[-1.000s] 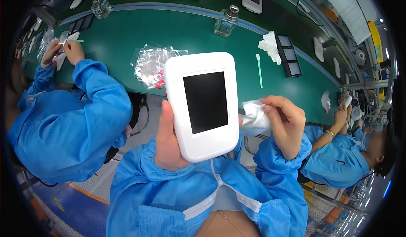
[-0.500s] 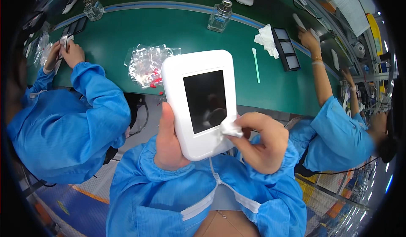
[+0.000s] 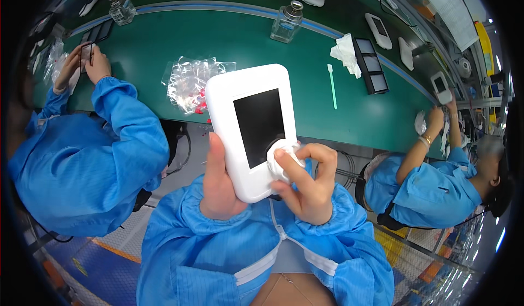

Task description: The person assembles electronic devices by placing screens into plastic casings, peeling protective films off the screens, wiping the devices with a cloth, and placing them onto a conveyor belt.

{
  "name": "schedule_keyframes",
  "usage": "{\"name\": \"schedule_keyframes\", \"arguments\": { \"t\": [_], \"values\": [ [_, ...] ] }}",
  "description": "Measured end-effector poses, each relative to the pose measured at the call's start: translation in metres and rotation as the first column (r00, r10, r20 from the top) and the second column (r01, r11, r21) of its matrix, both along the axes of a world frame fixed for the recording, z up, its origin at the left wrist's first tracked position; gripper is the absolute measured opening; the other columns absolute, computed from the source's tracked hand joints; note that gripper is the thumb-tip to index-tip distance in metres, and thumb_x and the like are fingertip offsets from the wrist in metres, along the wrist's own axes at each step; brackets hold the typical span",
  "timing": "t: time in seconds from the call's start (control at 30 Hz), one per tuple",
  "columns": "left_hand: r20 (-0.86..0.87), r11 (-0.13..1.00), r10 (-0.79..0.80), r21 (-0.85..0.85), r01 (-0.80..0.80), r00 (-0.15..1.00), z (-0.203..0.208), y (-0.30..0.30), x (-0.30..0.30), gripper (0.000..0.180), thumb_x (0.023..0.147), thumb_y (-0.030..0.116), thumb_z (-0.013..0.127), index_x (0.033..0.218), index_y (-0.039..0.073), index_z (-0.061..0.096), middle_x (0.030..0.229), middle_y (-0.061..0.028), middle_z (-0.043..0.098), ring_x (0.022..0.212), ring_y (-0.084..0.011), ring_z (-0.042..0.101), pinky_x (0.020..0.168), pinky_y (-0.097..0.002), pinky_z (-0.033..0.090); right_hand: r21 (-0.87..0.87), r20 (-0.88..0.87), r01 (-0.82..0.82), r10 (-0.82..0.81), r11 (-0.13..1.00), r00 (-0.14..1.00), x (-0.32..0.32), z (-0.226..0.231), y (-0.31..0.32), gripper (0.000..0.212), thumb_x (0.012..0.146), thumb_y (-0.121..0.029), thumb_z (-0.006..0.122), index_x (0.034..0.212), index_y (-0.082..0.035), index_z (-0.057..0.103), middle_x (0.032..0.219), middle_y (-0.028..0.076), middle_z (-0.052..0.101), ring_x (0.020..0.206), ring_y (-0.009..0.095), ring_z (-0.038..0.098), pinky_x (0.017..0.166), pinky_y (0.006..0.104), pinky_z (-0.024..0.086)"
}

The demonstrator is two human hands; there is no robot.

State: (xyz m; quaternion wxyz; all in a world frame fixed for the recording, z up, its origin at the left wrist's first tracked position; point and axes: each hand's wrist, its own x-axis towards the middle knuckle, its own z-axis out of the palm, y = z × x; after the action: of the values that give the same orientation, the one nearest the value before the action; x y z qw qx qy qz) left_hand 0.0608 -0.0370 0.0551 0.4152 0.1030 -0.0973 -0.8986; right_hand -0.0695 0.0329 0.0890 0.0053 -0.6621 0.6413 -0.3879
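Observation:
My left hand (image 3: 221, 188) grips a white handheld device (image 3: 257, 123) along its left and lower edge, thumb upright beside the casing. The device has rounded corners and a dark rectangular screen facing up at me. With bent fingers, my right hand (image 3: 311, 188) presses a crumpled white wipe (image 3: 276, 146) onto the screen's lower right corner and the frame there. Part of the wipe is hidden under the fingers.
Beyond the device, a green table (image 3: 229, 38) holds clear plastic bags (image 3: 191, 85) with red bits, a glass bottle (image 3: 286, 22), white tissue (image 3: 345, 55), a green stick (image 3: 332, 87) and dark framed panels (image 3: 371, 66). Co-workers (image 3: 87, 158) sit on both sides.
My right hand has moved left, and the wipe now lies spread over the screen's corner. The device has shifted slightly left. The right-hand co-worker's arm has drawn back from the far strip.

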Motion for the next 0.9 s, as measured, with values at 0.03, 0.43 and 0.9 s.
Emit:
{"name": "schedule_keyframes", "arguments": {
  "t": [0.03, 0.43, 0.9],
  "values": [
    [0.050, 0.999, -0.007, -0.034, 0.008, 0.999, 0.002, 0.000, -0.001, 0.071, 0.099, 0.058, 0.029, 0.144, 0.004, 0.032, 0.134, -0.0169, 0.051, 0.117, -0.0290, 0.057, 0.098, -0.0420, 0.049, -0.001, -0.001, 0.005, -0.005, 1.000, 1.000, -0.002, -0.005, 0.001, 0.049, 0.060, -0.007, 0.078, 0.108, -0.007, 0.071, 0.086, 0.005, 0.054, 0.076, 0.024, 0.052, 0.070, 0.0346, 0.051],
    [-0.055, 1.000, -0.026, 0.006, 0.026, 0.998, -0.005, 0.007, -0.001, 0.072, 0.098, 0.062, 0.024, 0.138, 0.004, 0.039, 0.123, -0.0144, 0.057, 0.109, -0.0248, 0.060, 0.090, -0.0382, 0.050, -0.125, -0.075, -0.214, 0.206, 0.969, 0.976, 0.003, 0.011, -0.027, 0.046, 0.063, -0.001, 0.064, 0.109, 0.009, 0.063, 0.088, 0.012, 0.056, 0.067, 0.023, 0.055, 0.056, 0.0307, 0.047],
    [0.220, 0.995, -0.096, 0.003, 0.097, 0.971, 0.002, 0.001, -0.002, 0.081, 0.091, 0.071, 0.026, 0.150, 0.016, 0.027, 0.135, -0.0210, 0.052, 0.106, -0.0429, 0.062, 0.082, -0.0559, 0.055, 0.046, -0.302, -0.194, 0.199, 0.980, 0.933, 0.022, 0.021, -0.005, 0.055, 0.056, 0.000, 0.064, 0.109, 0.015, 0.061, 0.084, 0.013, 0.055, 0.064, 0.020, 0.050, 0.053, 0.0286, 0.046]
  ]
}}
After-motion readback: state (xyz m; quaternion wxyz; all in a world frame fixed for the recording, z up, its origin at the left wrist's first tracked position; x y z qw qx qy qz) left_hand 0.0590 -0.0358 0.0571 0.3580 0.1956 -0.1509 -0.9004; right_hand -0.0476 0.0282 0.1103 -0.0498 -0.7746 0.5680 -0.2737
